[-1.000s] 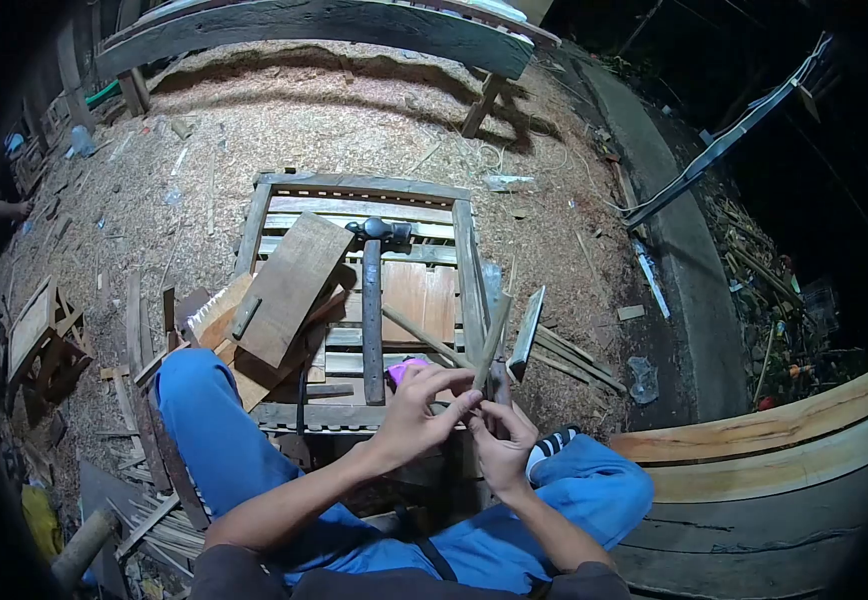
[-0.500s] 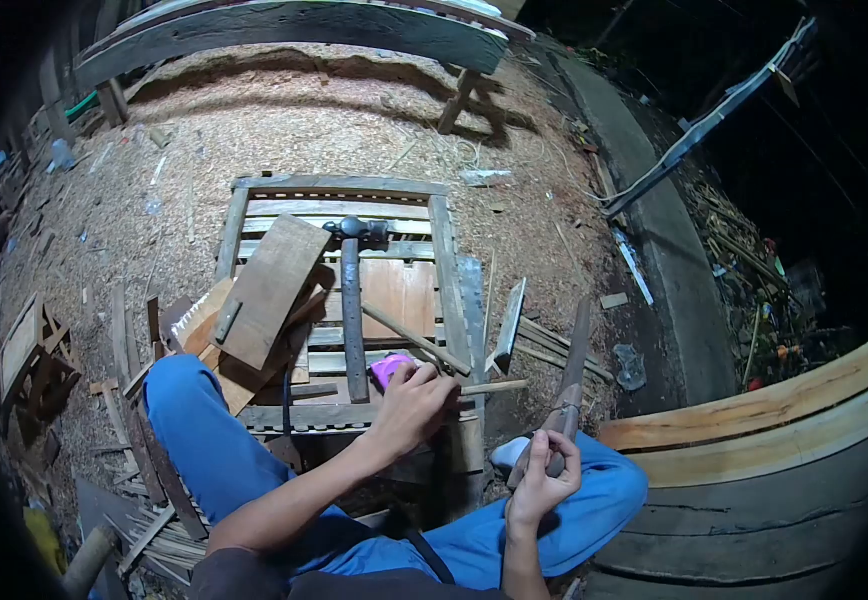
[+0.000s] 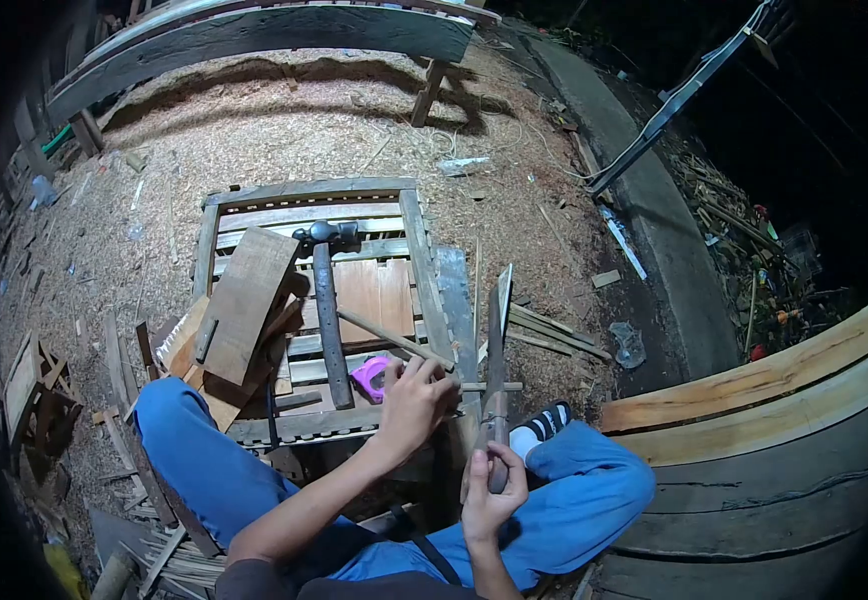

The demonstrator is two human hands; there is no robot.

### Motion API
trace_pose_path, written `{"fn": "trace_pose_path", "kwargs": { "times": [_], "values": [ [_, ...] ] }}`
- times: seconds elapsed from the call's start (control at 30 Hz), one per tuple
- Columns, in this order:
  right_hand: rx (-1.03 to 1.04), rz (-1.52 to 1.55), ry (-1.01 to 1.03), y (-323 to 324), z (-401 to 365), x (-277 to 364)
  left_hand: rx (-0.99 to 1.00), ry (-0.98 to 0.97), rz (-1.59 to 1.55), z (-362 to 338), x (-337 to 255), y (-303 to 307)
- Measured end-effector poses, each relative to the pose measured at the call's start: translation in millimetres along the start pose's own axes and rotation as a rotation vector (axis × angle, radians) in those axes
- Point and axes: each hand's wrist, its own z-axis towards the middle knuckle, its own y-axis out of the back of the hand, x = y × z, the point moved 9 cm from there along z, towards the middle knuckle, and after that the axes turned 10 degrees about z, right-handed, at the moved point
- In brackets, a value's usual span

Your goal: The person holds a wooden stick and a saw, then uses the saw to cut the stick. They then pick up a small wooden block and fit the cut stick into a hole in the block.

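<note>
My left hand (image 3: 416, 405) is closed around a thin wooden stick (image 3: 509, 386), whose end sticks out to the right over the front corner of a slatted wooden frame (image 3: 409, 240). My right hand (image 3: 492, 490) grips the handle of a machete (image 3: 497, 375). Its dark blade points away from me and overlaps the stick in this view. Just left of my left hand lies a pink tape measure (image 3: 370, 378) on the slats. A hammer (image 3: 328, 310) rests there too, head at the far end. Another stick (image 3: 386, 332) lies across the frame.
Wooden boards (image 3: 250, 300) are stacked over the frame's left side. Scrap strips (image 3: 554, 332) lie on the ground to the right. Long planks (image 3: 754, 375) run along the right side. A bench (image 3: 254, 40) stands beyond ground strewn with wood shavings.
My right hand has moved left with the machete, bringing the blade upright across the stick. My left hand keeps its hold on the stick. The whole view has shifted slightly.
</note>
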Motion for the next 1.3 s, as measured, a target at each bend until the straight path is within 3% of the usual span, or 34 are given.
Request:
{"fn": "trace_pose_path", "kwargs": {
  "times": [0.07,0.17,0.4,0.6,0.67,0.8,0.87,0.9,0.97,1.17,1.3],
  "values": [
    [0.038,-0.07,0.025,4.6,0.8,-2.2,-0.077,-0.037,-0.017,1.4,-4.7,12.5],
    [0.07,-0.086,0.029,7.4,-1.8,-7.3,-0.006,-0.061,-0.193,-4.9,3.5,12.4],
    [0.036,-0.04,-0.033,5.0,0.4,4.0,-0.009,-0.085,-0.162,3.5,0.0,7.3],
    [0.09,-0.199,0.169,-0.2,4.8,21.6,0.005,-0.141,-0.145,5.7,-7.6,5.4],
    [0.065,-0.123,-0.016,1.5,4.8,15.3,0.033,-0.142,-0.166,5.1,-5.2,-2.1],
    [0.081,-0.098,-0.112,7.8,4.5,0.4,0.026,-0.167,-0.115,5.5,-7.6,-4.7],
    [0.129,-0.196,0.187,5.3,6.3,17.7,0.041,-0.168,-0.112,9.5,-11.2,-0.4],
    [0.128,-0.2,0.185,6.8,5.6,17.6,0.043,-0.168,-0.116,10.5,-11.6,-0.6],
    [0.097,-0.09,-0.073,13.6,4.2,-4.3,0.014,-0.193,-0.113,10.8,-13.8,1.2],
    [0.111,-0.044,-0.076,14.3,6.2,-6.8,0.125,-0.171,-0.04,13.2,-18.6,-9.8],
    [0.096,-0.018,-0.128,15.3,4.9,-2.4,0.091,-0.15,-0.084,12.6,-20.0,-5.1]
  ]
}}
